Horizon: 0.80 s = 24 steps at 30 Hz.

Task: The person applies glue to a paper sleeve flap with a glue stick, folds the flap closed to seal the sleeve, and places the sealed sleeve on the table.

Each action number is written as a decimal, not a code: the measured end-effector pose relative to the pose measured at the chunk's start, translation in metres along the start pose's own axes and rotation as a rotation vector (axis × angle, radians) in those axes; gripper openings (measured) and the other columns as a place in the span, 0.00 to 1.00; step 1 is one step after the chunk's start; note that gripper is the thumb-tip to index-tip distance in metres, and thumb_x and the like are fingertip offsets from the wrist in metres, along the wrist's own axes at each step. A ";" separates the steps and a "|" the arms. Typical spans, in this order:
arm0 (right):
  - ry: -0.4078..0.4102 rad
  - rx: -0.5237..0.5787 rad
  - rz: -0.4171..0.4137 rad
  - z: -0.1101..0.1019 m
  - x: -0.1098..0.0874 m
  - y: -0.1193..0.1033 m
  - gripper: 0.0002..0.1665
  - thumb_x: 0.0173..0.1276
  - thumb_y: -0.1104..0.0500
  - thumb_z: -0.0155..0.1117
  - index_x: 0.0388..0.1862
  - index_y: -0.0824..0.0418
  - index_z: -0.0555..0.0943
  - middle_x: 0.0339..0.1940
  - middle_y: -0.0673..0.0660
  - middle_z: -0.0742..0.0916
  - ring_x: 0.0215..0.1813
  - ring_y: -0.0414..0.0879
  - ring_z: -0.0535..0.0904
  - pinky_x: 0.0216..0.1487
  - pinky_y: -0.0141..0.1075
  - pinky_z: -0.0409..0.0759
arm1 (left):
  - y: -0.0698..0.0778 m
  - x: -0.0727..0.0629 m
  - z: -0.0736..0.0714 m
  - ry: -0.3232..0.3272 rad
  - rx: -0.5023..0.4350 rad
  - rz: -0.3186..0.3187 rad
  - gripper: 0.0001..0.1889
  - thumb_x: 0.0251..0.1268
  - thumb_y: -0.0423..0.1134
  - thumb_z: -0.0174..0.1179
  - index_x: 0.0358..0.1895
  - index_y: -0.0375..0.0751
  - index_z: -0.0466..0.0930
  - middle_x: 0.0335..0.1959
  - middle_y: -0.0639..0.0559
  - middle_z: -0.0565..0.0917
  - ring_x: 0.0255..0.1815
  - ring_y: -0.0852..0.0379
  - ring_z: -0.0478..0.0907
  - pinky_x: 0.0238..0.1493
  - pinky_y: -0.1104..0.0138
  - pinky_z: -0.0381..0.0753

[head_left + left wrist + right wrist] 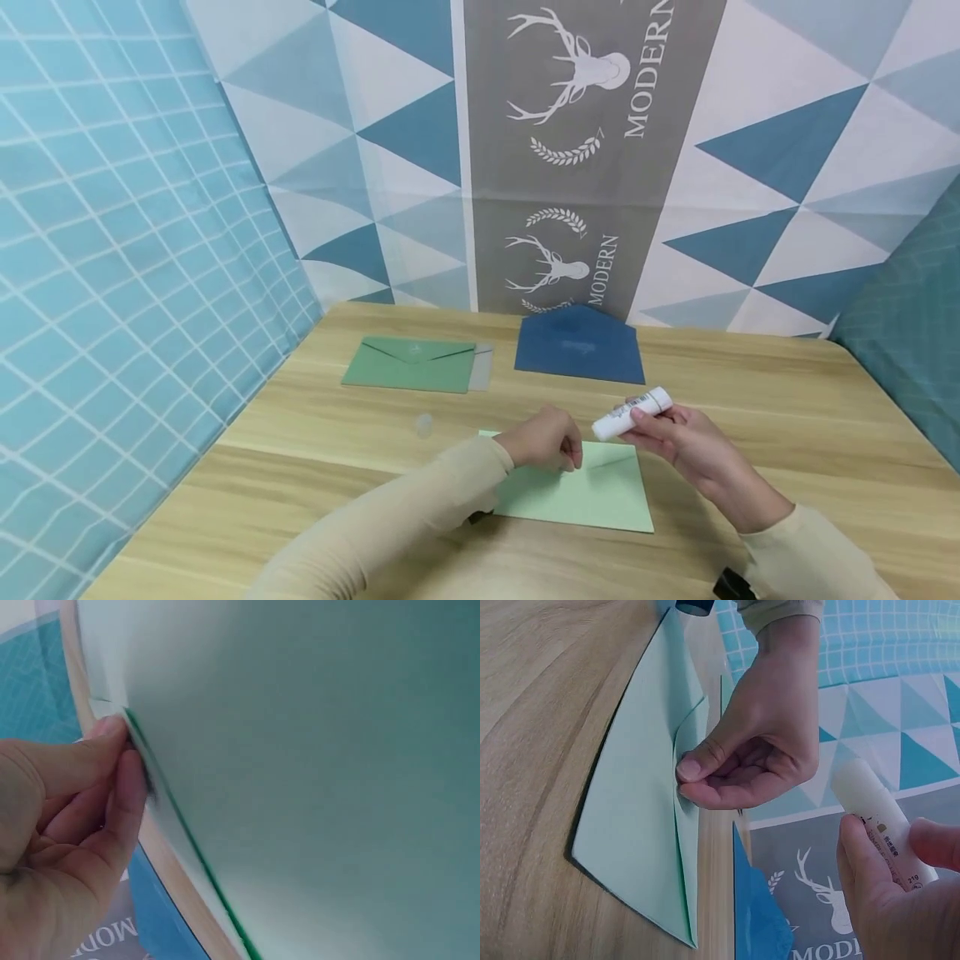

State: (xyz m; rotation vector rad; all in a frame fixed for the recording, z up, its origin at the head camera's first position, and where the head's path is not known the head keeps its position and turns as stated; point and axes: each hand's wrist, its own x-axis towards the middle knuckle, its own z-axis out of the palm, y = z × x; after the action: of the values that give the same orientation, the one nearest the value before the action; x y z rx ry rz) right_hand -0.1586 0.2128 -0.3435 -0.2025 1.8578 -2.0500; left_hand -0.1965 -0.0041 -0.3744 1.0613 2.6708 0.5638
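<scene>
A light green envelope (581,500) lies on the wooden table in front of the person. With thumb and fingertips, my left hand (546,440) pinches the edge of its flap (689,739), lifting it slightly off the envelope body; the pinch also shows at the fingers (131,776) in the left wrist view. Held between thumb and fingers of my right hand (693,446) is a white glue stick (632,413) with printed text on its side. It is tilted, in the air just beyond the envelope's right far corner, its lower end pointing toward the left hand.
Behind lie a darker green envelope (408,364) over a grey one (482,368), and a blue envelope (579,346) with its flap up near the back wall. A small translucent round piece (423,425) rests left of the light green envelope. Patterned cloth (555,167) hangs behind the table (787,400).
</scene>
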 end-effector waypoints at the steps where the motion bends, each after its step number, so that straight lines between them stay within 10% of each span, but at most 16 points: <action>1: 0.001 0.004 0.003 -0.001 0.000 0.001 0.39 0.74 0.60 0.53 0.70 0.81 0.48 0.50 0.43 0.78 0.48 0.33 0.83 0.53 0.29 0.81 | 0.000 0.001 0.001 -0.006 -0.001 0.002 0.06 0.55 0.30 0.68 0.24 0.44 0.86 0.24 0.56 0.86 0.21 0.71 0.74 0.25 0.82 0.73; 9: -0.042 0.086 -0.009 -0.006 0.000 -0.001 0.25 0.74 0.60 0.53 0.64 0.69 0.62 0.48 0.42 0.81 0.49 0.34 0.84 0.53 0.29 0.81 | 0.011 0.011 0.008 0.007 -0.001 0.040 0.04 0.56 0.29 0.67 0.28 0.42 0.88 0.27 0.54 0.87 0.24 0.71 0.76 0.28 0.83 0.73; 24: 0.072 -0.025 -0.037 -0.008 -0.007 -0.006 0.39 0.72 0.59 0.56 0.69 0.80 0.51 0.44 0.39 0.83 0.48 0.32 0.83 0.52 0.28 0.81 | 0.004 -0.012 0.002 0.018 -0.055 -0.005 0.06 0.55 0.28 0.67 0.25 0.43 0.86 0.25 0.56 0.86 0.22 0.70 0.73 0.27 0.80 0.73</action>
State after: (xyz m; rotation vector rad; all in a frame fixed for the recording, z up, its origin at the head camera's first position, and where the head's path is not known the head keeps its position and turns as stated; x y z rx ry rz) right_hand -0.1559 0.2232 -0.3376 -0.1728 1.9366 -2.0854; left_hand -0.1848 -0.0096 -0.3744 1.0385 2.6569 0.6451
